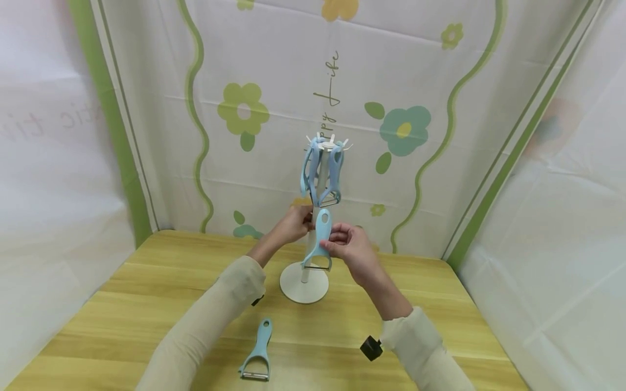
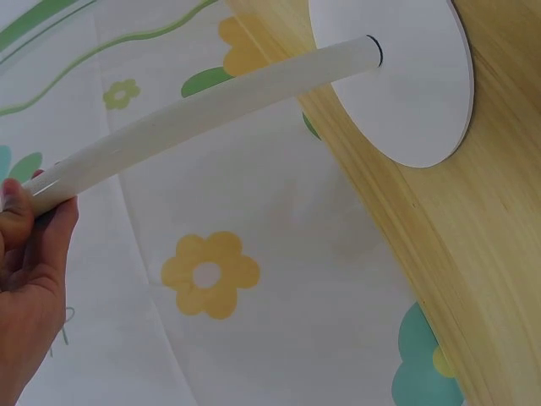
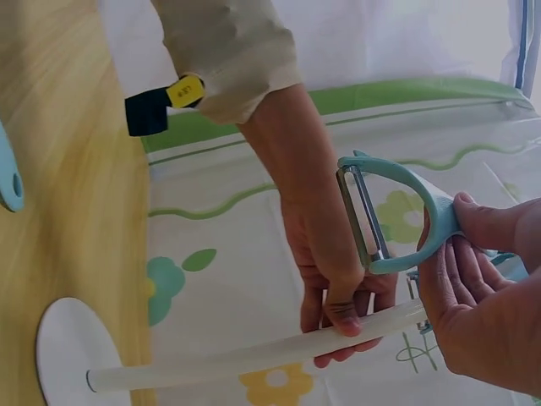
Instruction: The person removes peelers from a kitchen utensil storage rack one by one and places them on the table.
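Observation:
A white stand with a round base (image 1: 304, 290) and an upright pole (image 2: 211, 110) carries several blue peelers (image 1: 313, 168) on the hooks at its top. My left hand (image 1: 295, 224) grips the pole below the hanging peelers, thumb and fingers round it in the right wrist view. With my right hand (image 1: 354, 250) I pinch a light blue peeler (image 1: 323, 233) by its handle, in front of the pole. Its handle hole points up and its blade (image 3: 365, 211) down toward the base. The right fingers partly cover the handle in the right wrist view.
Another light blue peeler (image 1: 259, 350) lies on the wooden table (image 1: 161, 288), nearer me and left of the base. Behind the table hangs a white curtain (image 1: 293, 70) with flowers, and more white cloth (image 1: 552, 260) stands at both sides.

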